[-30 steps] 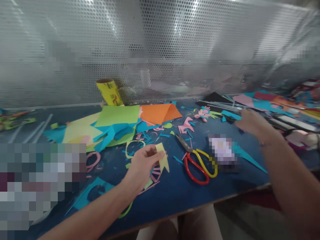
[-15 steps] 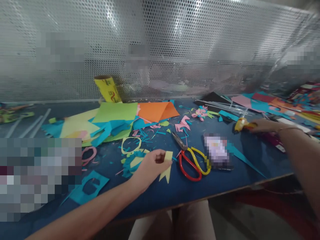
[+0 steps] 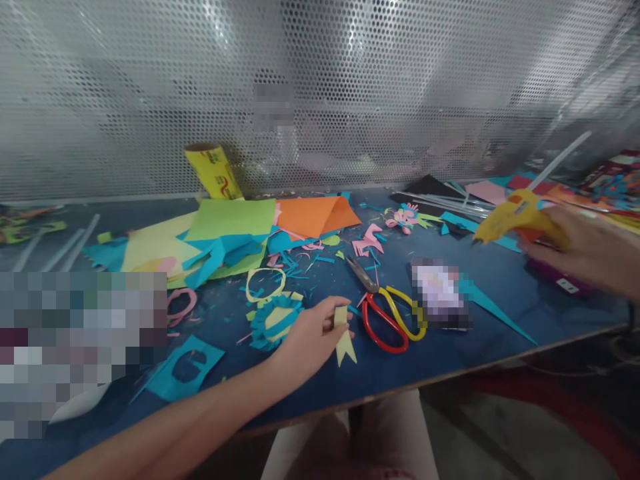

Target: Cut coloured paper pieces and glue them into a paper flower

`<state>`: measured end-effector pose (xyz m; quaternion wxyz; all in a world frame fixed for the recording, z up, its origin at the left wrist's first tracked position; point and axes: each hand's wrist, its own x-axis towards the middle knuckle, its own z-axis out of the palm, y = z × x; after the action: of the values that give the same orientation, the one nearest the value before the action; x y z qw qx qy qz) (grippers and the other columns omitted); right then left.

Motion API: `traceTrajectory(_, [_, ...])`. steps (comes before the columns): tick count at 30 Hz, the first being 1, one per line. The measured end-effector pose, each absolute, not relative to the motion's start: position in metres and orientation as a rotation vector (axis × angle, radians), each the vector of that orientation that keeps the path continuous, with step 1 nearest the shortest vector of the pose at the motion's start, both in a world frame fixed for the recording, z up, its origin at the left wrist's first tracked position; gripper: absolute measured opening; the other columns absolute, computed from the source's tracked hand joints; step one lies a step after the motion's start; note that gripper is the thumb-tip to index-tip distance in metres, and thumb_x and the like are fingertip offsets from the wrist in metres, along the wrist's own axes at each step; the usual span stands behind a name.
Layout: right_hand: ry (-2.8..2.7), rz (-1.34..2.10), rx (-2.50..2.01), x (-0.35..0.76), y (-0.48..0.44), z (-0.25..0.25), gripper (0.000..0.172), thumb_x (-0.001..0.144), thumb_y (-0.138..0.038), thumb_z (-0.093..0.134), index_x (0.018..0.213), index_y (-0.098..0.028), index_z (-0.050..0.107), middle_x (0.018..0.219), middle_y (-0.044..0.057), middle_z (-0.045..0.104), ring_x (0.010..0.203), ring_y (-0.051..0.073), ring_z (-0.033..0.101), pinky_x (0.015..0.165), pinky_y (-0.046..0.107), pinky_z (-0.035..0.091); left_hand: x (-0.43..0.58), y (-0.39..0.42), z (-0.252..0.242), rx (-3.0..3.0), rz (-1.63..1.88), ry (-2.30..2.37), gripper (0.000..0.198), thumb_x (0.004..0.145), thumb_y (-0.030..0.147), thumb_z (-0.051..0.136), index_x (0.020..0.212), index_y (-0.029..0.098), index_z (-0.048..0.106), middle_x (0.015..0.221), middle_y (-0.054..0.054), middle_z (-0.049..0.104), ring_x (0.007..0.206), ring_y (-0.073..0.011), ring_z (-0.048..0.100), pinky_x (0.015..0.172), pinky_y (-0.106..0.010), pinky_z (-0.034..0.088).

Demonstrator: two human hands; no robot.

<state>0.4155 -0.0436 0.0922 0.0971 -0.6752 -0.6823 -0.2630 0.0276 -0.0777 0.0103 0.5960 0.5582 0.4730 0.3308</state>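
Between the fingers and thumb of my left hand point(image 3: 316, 333) is a pale yellow paper ribbon tail point(image 3: 345, 345) with a notched end pointing down. Beside that wrist lies a round blue fringed paper rosette point(image 3: 278, 321) with a yellow centre, partly covered by the hand. My right hand point(image 3: 590, 247) is wrapped round a yellow hot glue gun point(image 3: 517, 215), lifted above the table on the right. A clear glue stick point(image 3: 561, 160) juts up from its back. Scissors point(image 3: 384, 317) with one red and one yellow handle lie just right of the ribbon tail.
A blurred-out phone-like object point(image 3: 440, 295) and a pointed blue paper strip point(image 3: 500, 317) lie right of the scissors. Paper sheets point(image 3: 233, 221) and scraps spread behind. A yellow tube point(image 3: 214, 172) stands by the perforated metal panel point(image 3: 320, 80). The table's front edge point(image 3: 340, 410) is near my lap.
My right hand has raised the glue gun off the table, its glue stick now showing. My left hand keeps the ribbon tail, turned slightly and a little further right.
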Motion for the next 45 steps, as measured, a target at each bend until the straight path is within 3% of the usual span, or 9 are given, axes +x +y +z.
traceTrajectory(3, [-2.091, -0.984, -1.929, 0.380, -0.085, 0.090, 0.070, 0.072, -0.069, 0.027, 0.100, -0.009, 0.050, 0.077, 0.013, 0.058, 0.065, 0.018, 0.052, 0.057, 0.030, 0.036, 0.026, -0.079, 0.006, 1.494, 0.706, 1.101, 0.033, 0.073, 0.022, 0.050, 0.106, 0.020, 0.055, 0.094, -0.008, 0.065, 0.083, -0.0187, 0.063, 0.072, -0.030, 0.050])
traceTrajectory(6, [-2.044, -1.136, -1.875, 0.343, -0.118, 0.085, 0.066, 0.077, -0.064, 0.019, 0.103, -0.010, 0.048, 0.087, 0.016, 0.058, 0.070, 0.022, 0.053, 0.057, 0.032, 0.036, 0.019, -0.078, 0.001, 1.899, 0.644, 1.134, 0.044, 0.074, 0.022, 0.049, 0.118, 0.021, 0.049, 0.115, -0.010, 0.057, 0.101, -0.0212, 0.055, 0.083, -0.035, 0.046])
traceTrajectory(10, [-2.148, -1.042, -1.857, 0.309, -0.138, 0.068, 0.054, 0.079, -0.055, 0.026, 0.100, -0.009, 0.048, 0.083, 0.014, 0.058, 0.068, 0.022, 0.054, 0.056, 0.032, 0.038, 0.009, -0.077, 0.006, 2.425, 0.500, 1.083, 0.046, 0.079, 0.022, 0.043, 0.125, 0.017, 0.041, 0.134, -0.011, 0.037, 0.122, -0.0208, 0.036, 0.096, -0.037, 0.035])
traceTrajectory(16, [-2.179, -0.955, -1.736, 0.293, -0.136, 0.035, 0.042, 0.076, -0.051, 0.043, 0.090, -0.012, 0.051, 0.078, 0.010, 0.059, 0.058, 0.018, 0.055, 0.049, 0.028, 0.038, 0.001, -0.085, 0.011, 2.760, 0.376, 0.930, 0.031, 0.084, 0.026, 0.039, 0.106, 0.016, 0.058, 0.112, -0.009, 0.059, 0.114, -0.0212, 0.046, 0.099, -0.039, 0.032])
traceTrajectory(20, [-2.178, -0.885, -1.707, 0.280, -0.131, 0.020, 0.046, 0.075, -0.050, 0.045, 0.098, -0.011, 0.051, 0.085, 0.012, 0.060, 0.065, 0.019, 0.057, 0.052, 0.027, 0.039, 0.002, -0.092, 0.000, 2.751, 0.359, 1.022, 0.038, 0.082, 0.031, 0.041, 0.115, 0.014, 0.052, 0.121, -0.012, 0.052, 0.117, -0.0241, 0.042, 0.098, -0.045, 0.031])
traceTrajectory(29, [-2.128, -0.719, -1.800, 0.241, -0.113, 0.002, 0.037, 0.080, -0.039, 0.040, 0.103, -0.012, 0.051, 0.082, 0.010, 0.060, 0.062, 0.017, 0.056, 0.051, 0.026, 0.036, 0.004, -0.094, -0.005, 2.669, 0.419, 1.003, 0.035, 0.080, 0.033, 0.047, 0.110, 0.017, 0.054, 0.119, -0.010, 0.053, 0.114, -0.0231, 0.044, 0.097, -0.042, 0.034])
traceTrajectory(45, [-2.253, -0.759, -1.693, 0.237, -0.107, 0.004, 0.036, 0.084, -0.034, 0.037, 0.107, -0.010, 0.050, 0.085, 0.012, 0.060, 0.065, 0.017, 0.055, 0.055, 0.027, 0.037, 0.001, -0.095, -0.002, 2.700, 0.412, 1.027, 0.037, 0.080, 0.036, 0.043, 0.109, 0.016, 0.055, 0.114, -0.012, 0.056, 0.110, -0.0254, 0.047, 0.096, -0.044, 0.033])
